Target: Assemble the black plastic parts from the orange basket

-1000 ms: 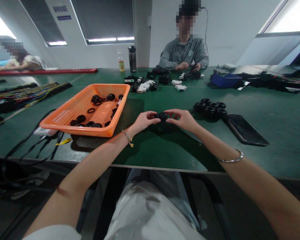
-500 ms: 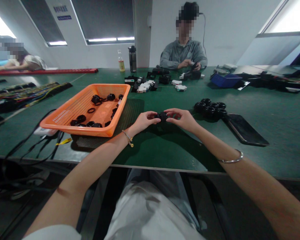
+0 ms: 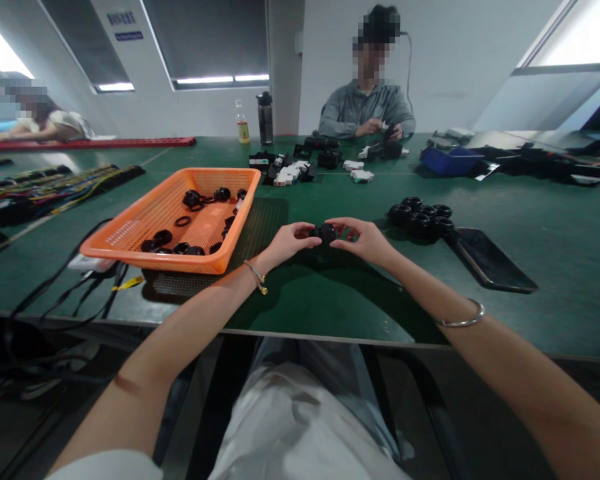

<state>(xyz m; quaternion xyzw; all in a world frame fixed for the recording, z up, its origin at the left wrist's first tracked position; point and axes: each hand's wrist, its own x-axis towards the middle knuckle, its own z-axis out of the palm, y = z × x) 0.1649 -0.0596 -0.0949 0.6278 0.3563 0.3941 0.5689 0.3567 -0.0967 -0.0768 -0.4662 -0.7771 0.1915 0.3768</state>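
A small black round fitting (image 3: 326, 233), likely plastic, is held just above the green table, between both hands. My left hand (image 3: 293, 243) pinches its left side with thumb and fingertips. My right hand (image 3: 359, 237) has its thumb and fingers curled around the right side. Fine detail of the fitting is too small to make out. To the left stands an orange basket (image 3: 130, 253) with several black round fittings and a loose black ring (image 3: 183, 221) in it. A cluster of similar black fittings (image 3: 420, 220) sits right of my right hand.
A dark smartphone (image 3: 493, 260) lies beside the cluster. White and black parts (image 3: 287, 173) are scattered farther back, near a bottle (image 3: 242, 123) and a dark flask (image 3: 265, 119). Across the table a person in a grey jacket (image 3: 367, 110) handles parts. Cable bundles (image 3: 55, 190) lie at left.
My right hand's fingers have shifted slightly around the right side of the black fitting. My left hand stays in place, and the basket and cluster look the same.
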